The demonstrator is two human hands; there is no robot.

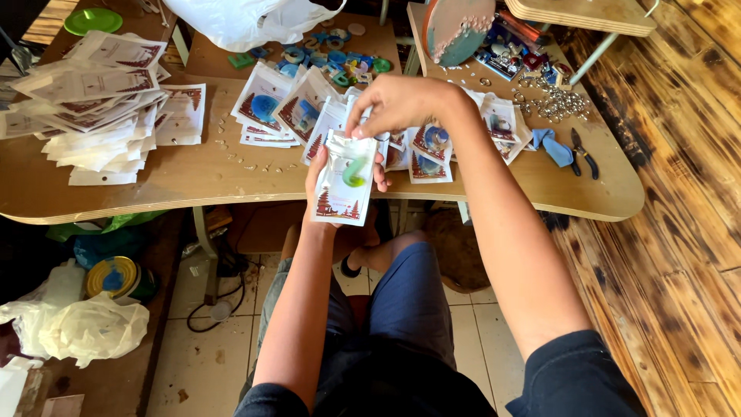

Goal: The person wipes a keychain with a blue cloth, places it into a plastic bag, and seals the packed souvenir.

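Head view looks down over a seated person's lap at a curved plywood surface [193, 181], pale brown with a layered edge, standing on a floor that is tiled under the knees and scorched, striped timber [687, 232] to the right. The left hand [328, 174] holds a small white pouch [346, 181] from behind, just past the near edge of the surface; the pouch stands upright, has a clear window showing a green-and-yellow piece and a red tree print along its bottom. The right hand [397, 104] comes down from above, fingertips pinched on the pouch's top edge. Behind the hands, filled pouches [285, 108] of the same sort lie fanned and overlapping across the middle of the surface. To the left, a loose heap of flat empty pouches [93, 108] spreads out. Small blue and green pieces [332, 58] are scattered on a second brown board farther back, beside a white plastic bag [247, 19]. At the right end lie a pile of metal rings [552, 100], a blue scrap [556, 147] and dark pliers [584, 154] just beside it. A round teal-edged disc [455, 27] leans at the back. Down on the left, below the surface, sit a roll of tape [112, 276] and crumpled white bags [85, 324].
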